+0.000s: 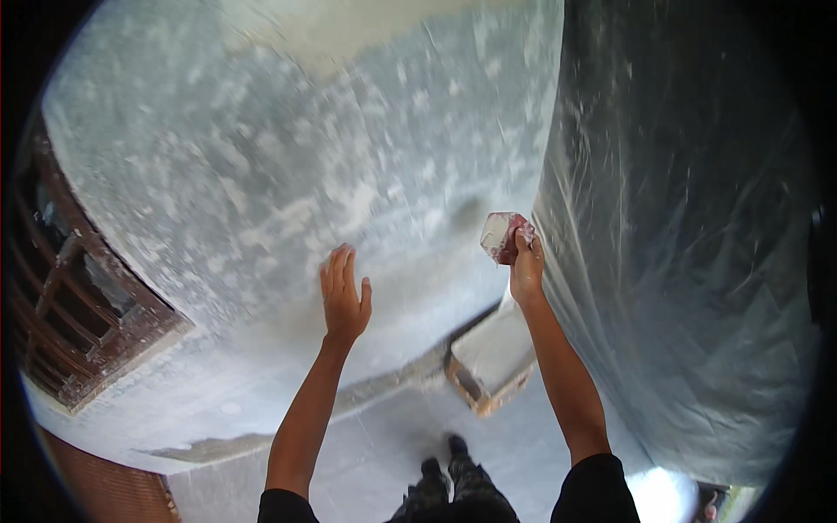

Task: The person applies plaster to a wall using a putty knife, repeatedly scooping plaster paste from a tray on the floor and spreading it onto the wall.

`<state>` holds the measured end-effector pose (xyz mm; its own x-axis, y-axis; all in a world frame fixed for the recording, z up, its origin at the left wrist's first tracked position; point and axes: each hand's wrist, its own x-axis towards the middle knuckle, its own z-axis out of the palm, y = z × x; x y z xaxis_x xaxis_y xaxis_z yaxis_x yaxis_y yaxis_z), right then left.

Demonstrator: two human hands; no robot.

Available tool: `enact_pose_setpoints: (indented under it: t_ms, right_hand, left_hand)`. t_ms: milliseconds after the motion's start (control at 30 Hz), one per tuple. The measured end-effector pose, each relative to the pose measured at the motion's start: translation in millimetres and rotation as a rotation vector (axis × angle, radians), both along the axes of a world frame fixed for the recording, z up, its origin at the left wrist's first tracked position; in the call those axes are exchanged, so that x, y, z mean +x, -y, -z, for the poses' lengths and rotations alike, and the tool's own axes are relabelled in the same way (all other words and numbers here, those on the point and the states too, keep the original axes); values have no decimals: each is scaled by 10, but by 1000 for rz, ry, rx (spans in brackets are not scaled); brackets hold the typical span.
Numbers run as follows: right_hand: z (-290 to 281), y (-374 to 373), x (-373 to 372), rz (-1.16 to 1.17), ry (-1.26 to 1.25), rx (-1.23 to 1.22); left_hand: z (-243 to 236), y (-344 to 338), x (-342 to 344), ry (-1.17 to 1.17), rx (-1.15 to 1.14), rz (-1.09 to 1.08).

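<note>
My left hand [344, 292] rests open, fingers extended, on or very near the patchy grey-white wall [288, 131]. To its right, my right hand [529, 261] grips a small reddish block [503, 235] with a pale face and white smears, held close to the wall near where translucent plastic sheeting [671, 244] hangs. Whether the block touches the wall I cannot tell.
A brown wooden-framed window with a grille [78, 288] is at the left. At the wall's foot lies a pale rectangular tray or box [488, 357] on the grey floor [366, 453]. A brown ribbed surface [105, 488] shows at the lower left.
</note>
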<state>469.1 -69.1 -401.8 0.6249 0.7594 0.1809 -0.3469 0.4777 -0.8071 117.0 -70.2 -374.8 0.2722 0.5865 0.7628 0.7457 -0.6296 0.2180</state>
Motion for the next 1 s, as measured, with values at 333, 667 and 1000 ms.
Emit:
enact_pose_setpoints:
  t_ms: [333, 667, 1000]
  right_hand:
    - [2239, 1172, 374, 89, 206, -531]
    - [3745, 1632, 495, 75, 804, -770]
    - [4570, 1350, 416, -67, 1065, -737]
  left_hand:
    - [2054, 607, 930, 202, -645, 131]
    - [4196, 1391, 1574, 450, -1017, 88]
    - [5194, 1533, 1990, 605, -1324, 40]
